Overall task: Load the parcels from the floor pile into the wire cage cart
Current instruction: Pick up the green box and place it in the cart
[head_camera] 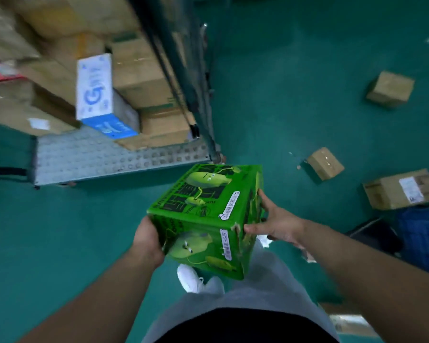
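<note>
A bright green printed box [208,214] hangs in front of me above the floor, held between both hands. My left hand [148,240] grips its lower left edge. My right hand [276,222] presses flat against its right side, fingers spread. The wire cage cart [124,158] stands just ahead to the upper left, its metal floor plate showing in front. Inside it are stacked brown cartons [139,73] and a white and blue box [97,92]. The green box is level with the cart's near right corner post [206,125], apart from it.
Three brown parcels lie on the green floor at the right: one far [390,89], a small one [325,163], a labelled one [401,189]. A blue crate [424,238] sits at the right edge. Another parcel [349,320] shows at the lower right. My white shoe [188,278] is below the box.
</note>
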`<state>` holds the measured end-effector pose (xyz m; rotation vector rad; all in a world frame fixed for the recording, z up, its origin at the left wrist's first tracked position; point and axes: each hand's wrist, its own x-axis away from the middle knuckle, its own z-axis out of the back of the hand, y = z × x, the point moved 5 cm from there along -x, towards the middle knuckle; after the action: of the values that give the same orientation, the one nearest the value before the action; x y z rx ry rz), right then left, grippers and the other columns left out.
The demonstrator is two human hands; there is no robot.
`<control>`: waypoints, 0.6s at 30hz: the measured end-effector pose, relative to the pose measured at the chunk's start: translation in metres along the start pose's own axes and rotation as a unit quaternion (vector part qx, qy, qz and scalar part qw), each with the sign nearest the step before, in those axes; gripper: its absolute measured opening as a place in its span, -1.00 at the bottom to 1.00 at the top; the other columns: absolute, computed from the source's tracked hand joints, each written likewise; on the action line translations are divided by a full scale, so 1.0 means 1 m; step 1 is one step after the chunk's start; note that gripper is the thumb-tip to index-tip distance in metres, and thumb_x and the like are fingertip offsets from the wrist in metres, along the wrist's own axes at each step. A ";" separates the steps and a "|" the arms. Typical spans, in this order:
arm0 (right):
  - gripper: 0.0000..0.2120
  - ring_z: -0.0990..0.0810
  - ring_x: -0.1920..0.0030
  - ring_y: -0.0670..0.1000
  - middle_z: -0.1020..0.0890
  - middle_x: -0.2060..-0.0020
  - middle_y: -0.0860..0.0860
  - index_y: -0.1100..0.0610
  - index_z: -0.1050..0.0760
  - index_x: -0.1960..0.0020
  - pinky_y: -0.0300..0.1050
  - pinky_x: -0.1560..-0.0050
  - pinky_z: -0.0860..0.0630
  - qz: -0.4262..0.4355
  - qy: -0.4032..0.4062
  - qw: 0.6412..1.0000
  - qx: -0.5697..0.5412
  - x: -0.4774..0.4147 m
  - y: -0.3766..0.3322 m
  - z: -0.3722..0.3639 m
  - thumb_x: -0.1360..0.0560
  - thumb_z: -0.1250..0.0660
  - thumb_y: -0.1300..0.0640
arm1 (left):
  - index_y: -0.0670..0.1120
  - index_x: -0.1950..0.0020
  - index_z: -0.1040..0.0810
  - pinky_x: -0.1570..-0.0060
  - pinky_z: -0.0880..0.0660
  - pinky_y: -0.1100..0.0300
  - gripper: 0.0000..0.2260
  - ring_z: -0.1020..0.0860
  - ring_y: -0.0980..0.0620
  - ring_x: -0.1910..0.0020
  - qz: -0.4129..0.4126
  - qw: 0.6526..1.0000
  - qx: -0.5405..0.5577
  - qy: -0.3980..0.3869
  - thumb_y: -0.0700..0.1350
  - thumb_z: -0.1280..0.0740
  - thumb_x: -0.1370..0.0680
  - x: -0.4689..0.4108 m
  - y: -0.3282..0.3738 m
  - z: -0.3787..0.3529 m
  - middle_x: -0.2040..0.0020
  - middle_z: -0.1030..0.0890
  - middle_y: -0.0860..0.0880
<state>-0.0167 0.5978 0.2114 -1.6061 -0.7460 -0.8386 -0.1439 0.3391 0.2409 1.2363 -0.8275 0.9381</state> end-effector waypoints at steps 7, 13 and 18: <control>0.14 -0.57 -0.23 -0.04 -0.48 -0.23 -0.32 -0.32 0.08 -0.63 0.12 -0.10 -0.60 0.020 -0.005 0.997 0.073 0.004 -0.002 -0.184 -0.36 -0.64 0.03 | -0.17 -0.15 -0.66 0.38 -0.63 0.13 -0.59 -0.73 -0.03 0.22 -0.052 0.997 0.061 0.009 0.02 -0.09 -0.67 0.018 0.011 0.191 0.02 -0.75 -0.13; 0.23 -0.47 -0.23 0.01 -0.43 -0.07 -0.38 -0.38 0.29 -0.58 0.30 -0.21 -0.55 0.015 -0.041 0.991 0.128 0.009 -0.004 -0.311 -0.39 -0.63 0.04 | -0.09 0.12 -0.57 0.70 -0.39 0.28 -0.66 -0.57 0.10 0.60 -0.088 0.991 0.082 0.054 0.00 -0.11 -0.70 0.044 0.024 0.313 0.46 -0.64 -0.01; 0.22 -0.63 0.04 -0.27 -0.54 -0.13 -0.35 -0.30 0.22 -0.60 -0.17 0.16 -0.65 0.079 -0.034 0.992 0.088 -0.007 -0.026 -0.357 -0.39 -0.63 0.21 | -0.08 -0.19 -0.62 0.21 -0.60 0.02 -0.51 -0.71 0.01 0.32 -0.054 0.994 0.070 0.068 0.26 -0.09 -0.67 0.028 0.042 0.365 -0.16 -0.68 -0.16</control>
<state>-0.0890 0.2516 0.2649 -1.5187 -0.7106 -0.5908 -0.1774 -0.0150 0.3382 1.3084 -0.5898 0.9949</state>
